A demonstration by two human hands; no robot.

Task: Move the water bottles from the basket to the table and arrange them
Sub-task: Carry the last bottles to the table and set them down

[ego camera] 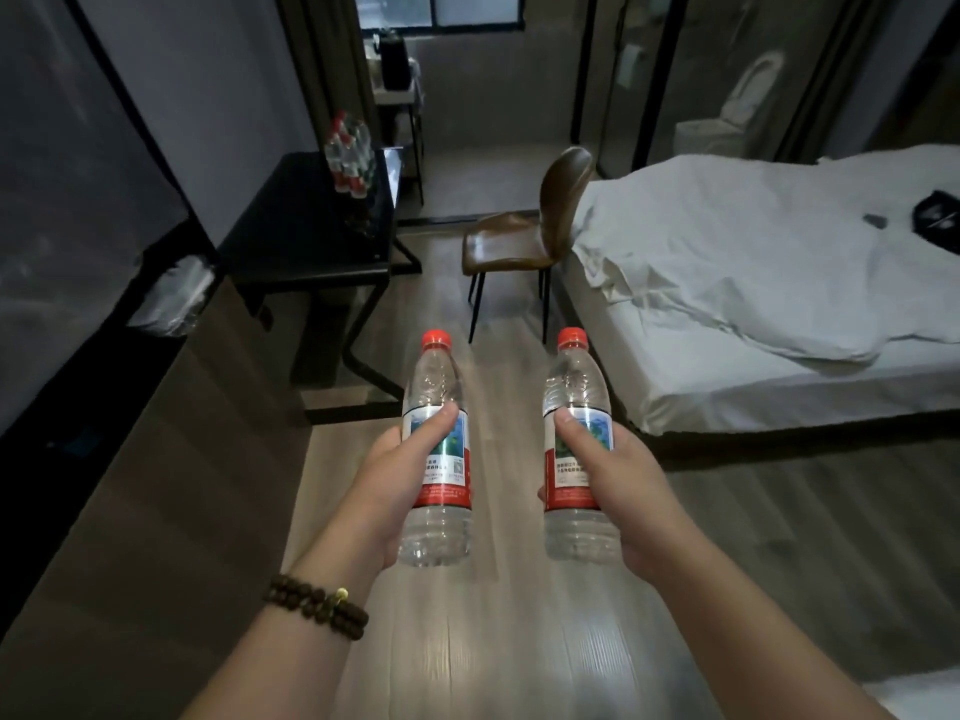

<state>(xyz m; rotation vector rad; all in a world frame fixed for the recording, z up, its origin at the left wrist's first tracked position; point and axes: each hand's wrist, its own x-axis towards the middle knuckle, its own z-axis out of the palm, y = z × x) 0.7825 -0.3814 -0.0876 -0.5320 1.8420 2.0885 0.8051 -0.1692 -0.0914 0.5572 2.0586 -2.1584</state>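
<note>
**Desk:** What does the wide view give us?

**Operator:** A dim bedroom, with an unmade bed [753,304] on the right, a black table [291,241] on the left and a brown chair [519,246] between them. A cluster of red-capped bottles [350,153] stands at the table's far edge, toward its right corner. No basket is in view.

**Desk:** And the two you're carrying?

**Operator:** I hold them upright over the floor, well short of the table's near edge. My left hand [400,475] wraps the left bottle [436,387] at its label, thumb laid across the front and fingers curled behind. My right hand [618,475] grips the right bottle [574,376] the same way. A bead bracelet [317,605] sits on the left wrist.

**Desk:** How will they handle?

**Operator:** Both look full and capped, so I judge them moderately heavy, with thin walls that give under a squeeze. The labelled waist is the sensible grip, since the label should slip less than the bare ribbed plastic. I would set them down base-first beside the cluster. They are tall and narrow, so one nudge could topple a neighbour.
</note>
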